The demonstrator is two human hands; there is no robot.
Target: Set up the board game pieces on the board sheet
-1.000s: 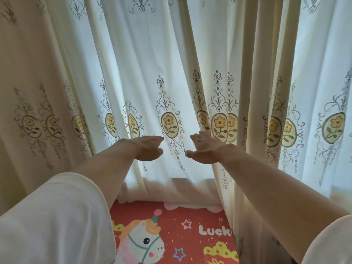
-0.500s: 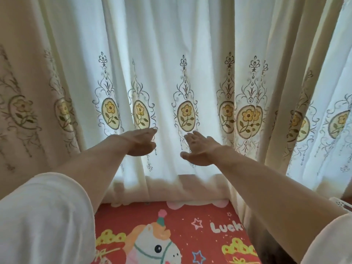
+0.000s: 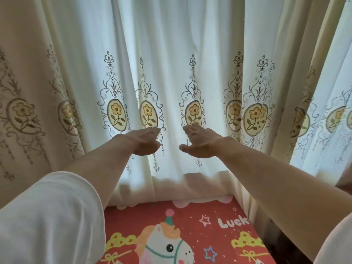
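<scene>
Two hands, left hand [image 3: 145,142] and right hand [image 3: 200,144], outstretched flat before cream flower-embroidered fabric curtain [image 3: 171,54], fingers straight, holding nothing. One red unicorn-print floor mat [image 3: 133,216] below curtain. Whereabouts of board sheet, pieces: cannot tell.

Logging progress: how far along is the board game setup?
Done: nothing visible; no board sheet or pieces in view. In hand: nothing; left hand and right hand are open, held out before the curtain above the red mat. Left: the whole setup.
</scene>
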